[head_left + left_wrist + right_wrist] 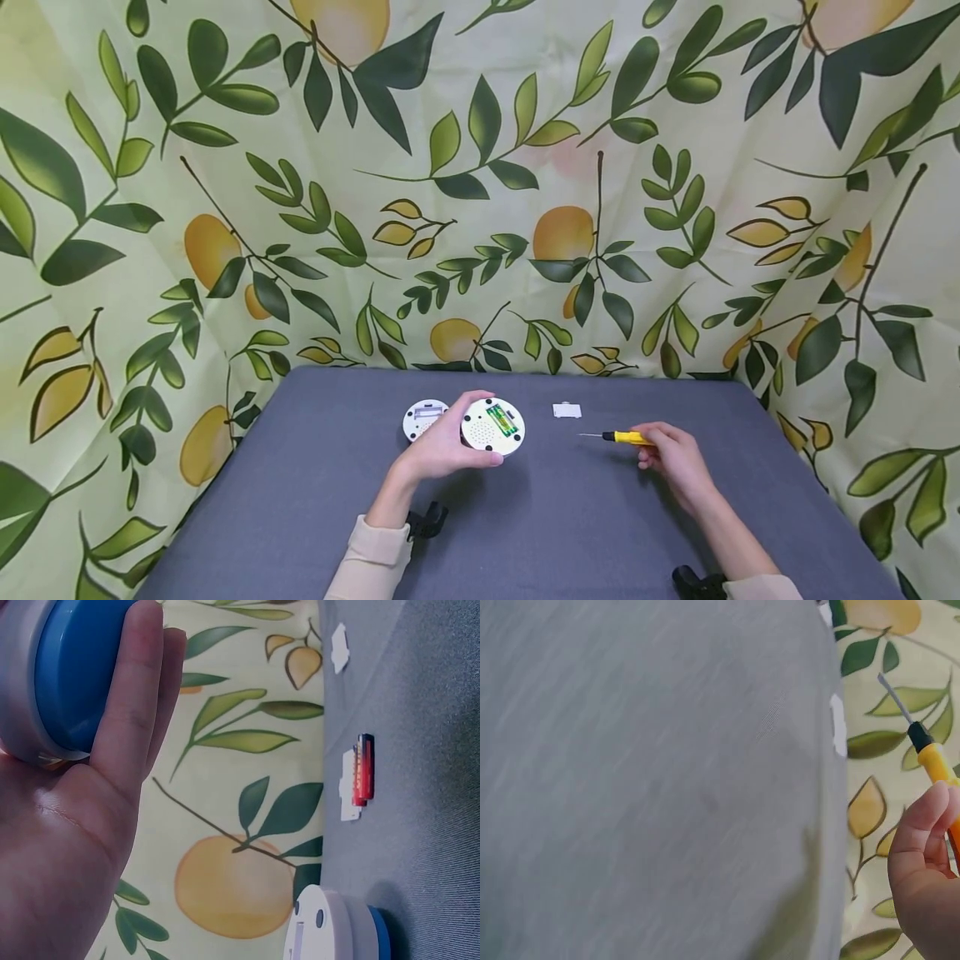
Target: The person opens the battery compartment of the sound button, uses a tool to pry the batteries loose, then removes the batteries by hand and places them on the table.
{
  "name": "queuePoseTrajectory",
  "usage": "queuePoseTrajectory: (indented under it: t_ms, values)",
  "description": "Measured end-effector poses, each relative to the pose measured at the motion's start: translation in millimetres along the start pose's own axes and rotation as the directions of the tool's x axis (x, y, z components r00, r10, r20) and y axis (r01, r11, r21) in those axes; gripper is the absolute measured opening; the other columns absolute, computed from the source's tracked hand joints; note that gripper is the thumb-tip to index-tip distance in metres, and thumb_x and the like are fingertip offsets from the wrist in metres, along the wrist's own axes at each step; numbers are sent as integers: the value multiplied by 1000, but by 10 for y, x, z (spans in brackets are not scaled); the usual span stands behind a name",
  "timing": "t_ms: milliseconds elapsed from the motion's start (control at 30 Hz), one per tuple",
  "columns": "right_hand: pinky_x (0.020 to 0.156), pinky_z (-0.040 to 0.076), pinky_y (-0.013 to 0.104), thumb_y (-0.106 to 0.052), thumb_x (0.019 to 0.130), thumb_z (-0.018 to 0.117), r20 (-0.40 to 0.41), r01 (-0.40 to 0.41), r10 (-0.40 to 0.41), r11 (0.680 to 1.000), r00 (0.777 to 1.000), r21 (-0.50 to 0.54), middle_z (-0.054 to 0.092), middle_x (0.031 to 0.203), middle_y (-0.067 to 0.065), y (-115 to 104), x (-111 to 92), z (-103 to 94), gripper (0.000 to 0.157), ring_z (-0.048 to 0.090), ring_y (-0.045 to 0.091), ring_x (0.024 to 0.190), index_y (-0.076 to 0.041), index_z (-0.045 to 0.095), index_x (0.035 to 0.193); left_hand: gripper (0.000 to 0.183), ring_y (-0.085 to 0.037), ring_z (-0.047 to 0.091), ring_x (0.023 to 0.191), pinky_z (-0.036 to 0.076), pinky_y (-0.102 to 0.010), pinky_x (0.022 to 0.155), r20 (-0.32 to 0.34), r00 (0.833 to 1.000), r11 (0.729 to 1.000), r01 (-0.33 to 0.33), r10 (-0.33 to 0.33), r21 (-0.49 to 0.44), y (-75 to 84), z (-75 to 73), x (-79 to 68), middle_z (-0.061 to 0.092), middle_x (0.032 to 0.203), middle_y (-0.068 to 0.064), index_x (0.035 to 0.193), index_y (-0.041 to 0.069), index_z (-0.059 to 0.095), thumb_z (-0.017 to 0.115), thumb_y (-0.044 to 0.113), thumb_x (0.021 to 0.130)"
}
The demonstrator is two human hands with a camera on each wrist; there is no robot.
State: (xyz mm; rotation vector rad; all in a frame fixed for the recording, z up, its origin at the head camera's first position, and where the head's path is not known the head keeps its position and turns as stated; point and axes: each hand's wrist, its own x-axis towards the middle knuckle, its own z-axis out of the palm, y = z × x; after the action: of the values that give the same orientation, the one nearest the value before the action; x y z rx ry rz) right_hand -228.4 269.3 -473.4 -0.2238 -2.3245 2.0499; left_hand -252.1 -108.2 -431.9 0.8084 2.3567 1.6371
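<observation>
My left hand (438, 448) grips a round white-and-blue device (480, 435) by its rim, raised above the table. Its white underside, with dark feet and a patch of small holes, faces my head. Two green batteries (502, 419) lie in its uncovered compartment. The blue side (82, 675) shows in the left wrist view. To the right, my right hand (677, 460) holds a yellow screwdriver (630, 437) by the handle, its thin shaft pointing left and touching nothing. A second round device (417, 418), compartment uncovered, sits behind my left hand, partly hidden by it.
A white battery cover (567, 410) lies on the grey-blue tabletop (570, 517) toward the back. Red-and-black batteries (364, 771) rest by another white cover (347, 786) in the left wrist view. A leaf-and-fruit patterned cloth (480, 250) hangs behind and at the sides.
</observation>
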Motion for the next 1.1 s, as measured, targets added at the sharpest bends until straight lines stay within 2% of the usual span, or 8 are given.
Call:
queuePoseTrajectory:
  t_ms: [167,367,600,900,1100]
  values:
    - [65,54,28,-11,108,40,9,28,-28,999,1000,42,61,93,15,-91,-18,98,35,54,13,69,16,55,124,88,-20,58,104,46,-36,91,0,1000,1000,1,-1,1,1,-3,0,59,118,-9,150,16,41,88,25,76]
    - [65,53,28,-15,109,42,25,53,-55,995,998,79,60,86,7,-218,-58,212,36,54,15,69,14,56,123,87,-19,57,104,45,-36,91,7,1000,1000,1,-1,0,-7,-5,10,59,118,-8,149,15,41,89,23,76]
    - [62,52,29,-16,107,49,37,102,-111,979,993,178,61,81,8,-374,-101,343,30,53,15,65,11,62,111,88,-19,57,103,46,-35,90,10,1000,1000,-1,2,-14,-2,-11,10,59,118,-8,149,13,40,88,20,77]
    - [60,52,26,-16,107,52,108,174,-210,945,972,276,64,80,4,-516,-149,474,24,53,13,62,1,67,101,87,-18,57,103,46,-33,90,15,1000,1000,0,1,-13,1,-9,19,60,117,-7,149,15,41,88,19,76]
    - [59,52,26,-16,107,52,156,211,-268,927,951,310,63,81,5,-578,-187,545,23,53,13,63,2,66,103,86,-19,58,103,46,-33,90,11,1000,1000,5,-5,-24,-16,-11,19,60,117,-7,148,18,41,88,20,76]
